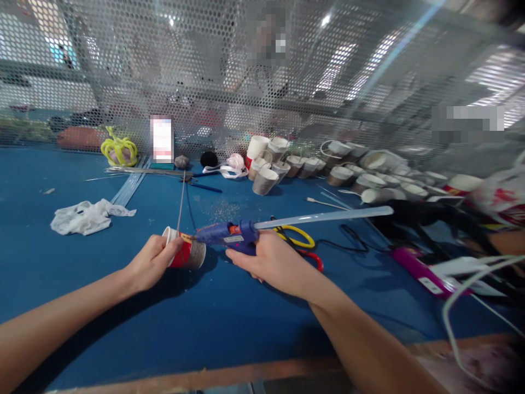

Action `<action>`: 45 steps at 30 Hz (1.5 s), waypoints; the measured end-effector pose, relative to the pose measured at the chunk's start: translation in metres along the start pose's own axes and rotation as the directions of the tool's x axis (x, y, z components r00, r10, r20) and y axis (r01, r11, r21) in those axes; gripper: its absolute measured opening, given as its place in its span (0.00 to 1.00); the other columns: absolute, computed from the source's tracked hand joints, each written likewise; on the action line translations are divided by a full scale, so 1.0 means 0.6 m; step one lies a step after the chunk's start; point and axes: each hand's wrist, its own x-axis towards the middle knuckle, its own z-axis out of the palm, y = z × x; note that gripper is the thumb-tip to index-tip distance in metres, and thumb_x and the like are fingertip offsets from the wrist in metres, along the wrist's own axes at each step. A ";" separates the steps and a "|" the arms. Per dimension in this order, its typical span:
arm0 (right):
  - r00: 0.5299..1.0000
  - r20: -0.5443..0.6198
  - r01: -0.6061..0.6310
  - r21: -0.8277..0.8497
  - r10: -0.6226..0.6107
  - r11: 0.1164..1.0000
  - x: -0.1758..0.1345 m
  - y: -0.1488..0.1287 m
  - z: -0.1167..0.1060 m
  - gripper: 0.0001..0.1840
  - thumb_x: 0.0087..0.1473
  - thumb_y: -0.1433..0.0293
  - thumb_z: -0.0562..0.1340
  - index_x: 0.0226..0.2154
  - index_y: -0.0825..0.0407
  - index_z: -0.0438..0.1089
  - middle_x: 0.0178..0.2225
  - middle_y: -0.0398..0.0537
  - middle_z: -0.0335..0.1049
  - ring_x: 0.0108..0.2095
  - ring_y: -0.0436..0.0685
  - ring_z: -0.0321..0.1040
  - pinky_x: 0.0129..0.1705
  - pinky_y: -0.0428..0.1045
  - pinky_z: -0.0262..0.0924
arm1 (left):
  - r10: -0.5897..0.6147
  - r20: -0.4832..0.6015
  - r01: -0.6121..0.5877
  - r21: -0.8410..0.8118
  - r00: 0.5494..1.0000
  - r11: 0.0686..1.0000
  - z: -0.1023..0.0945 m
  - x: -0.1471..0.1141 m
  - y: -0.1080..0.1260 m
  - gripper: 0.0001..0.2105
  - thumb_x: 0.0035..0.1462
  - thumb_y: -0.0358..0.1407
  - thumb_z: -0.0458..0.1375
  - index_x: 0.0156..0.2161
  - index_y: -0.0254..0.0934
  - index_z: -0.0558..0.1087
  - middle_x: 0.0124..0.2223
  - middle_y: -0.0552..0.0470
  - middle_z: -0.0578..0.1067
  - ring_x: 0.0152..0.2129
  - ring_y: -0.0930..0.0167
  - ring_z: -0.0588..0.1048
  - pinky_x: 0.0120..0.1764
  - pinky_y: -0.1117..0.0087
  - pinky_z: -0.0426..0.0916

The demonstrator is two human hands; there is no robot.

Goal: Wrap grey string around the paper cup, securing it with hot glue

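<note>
My left hand [150,261] is closed on a red and white paper cup [186,256] lying tilted on its side. Grey yarn is wound round the cup's base end, and a strand of yarn [181,202] runs from it back to a small grey yarn ball [181,161]. In my right hand [273,260] is a blue hot glue gun [229,236], its fingers wrapped round the handle. The nozzle points left and is at the cup's side; whether it touches cannot be made out. A long clear glue stick [324,217] sticks out behind the gun.
Scissors [301,236] with yellow and red handles lie behind my right hand. Several yarn-wrapped cups [264,180] line the back right. A purple power strip [422,271] with cables is at right. Crumpled white plastic [84,216] and glue sticks [132,183] lie left, before a perforated metal screen [184,71].
</note>
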 end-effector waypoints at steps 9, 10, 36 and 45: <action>1.000 -0.010 -0.006 -0.044 0.005 0.999 0.005 -0.004 -0.002 0.08 0.46 0.66 0.53 0.22 0.54 0.60 0.11 0.38 0.59 0.13 0.45 0.55 0.16 0.42 0.49 | 0.015 -0.006 -0.015 0.006 1.000 1.000 0.000 0.003 -0.004 0.19 0.51 0.44 0.41 0.15 0.35 0.54 0.15 0.59 0.50 0.13 0.78 0.50 0.16 0.77 0.46; 1.000 -0.013 -0.002 -0.042 0.002 0.999 0.005 -0.003 -0.001 0.08 0.46 0.66 0.53 0.22 0.54 0.60 0.11 0.38 0.59 0.13 0.45 0.55 0.16 0.42 0.48 | 0.017 -0.004 -0.017 0.004 1.000 1.000 0.000 0.003 -0.004 0.19 0.51 0.44 0.41 0.15 0.35 0.55 0.15 0.59 0.50 0.13 0.78 0.50 0.15 0.77 0.47; 0.990 -0.033 0.134 -0.122 -0.139 0.983 -0.020 -0.012 0.008 0.07 0.45 0.70 0.54 0.22 0.54 0.64 0.21 0.41 0.64 0.21 0.47 0.58 0.26 0.42 0.52 | -0.094 0.064 0.111 -0.346 0.994 0.932 -0.001 0.004 0.011 0.20 0.49 0.42 0.45 0.20 0.31 0.71 0.17 0.53 0.72 0.16 0.73 0.68 0.22 0.76 0.62; 0.989 -0.032 0.141 -0.066 -0.144 0.988 -0.016 -0.013 0.003 0.06 0.45 0.70 0.54 0.27 0.54 0.65 0.25 0.42 0.65 0.23 0.47 0.59 0.27 0.43 0.53 | -0.090 0.055 0.103 -0.318 0.994 0.943 0.000 0.004 0.012 0.19 0.49 0.42 0.45 0.20 0.31 0.69 0.16 0.55 0.69 0.15 0.75 0.65 0.20 0.78 0.58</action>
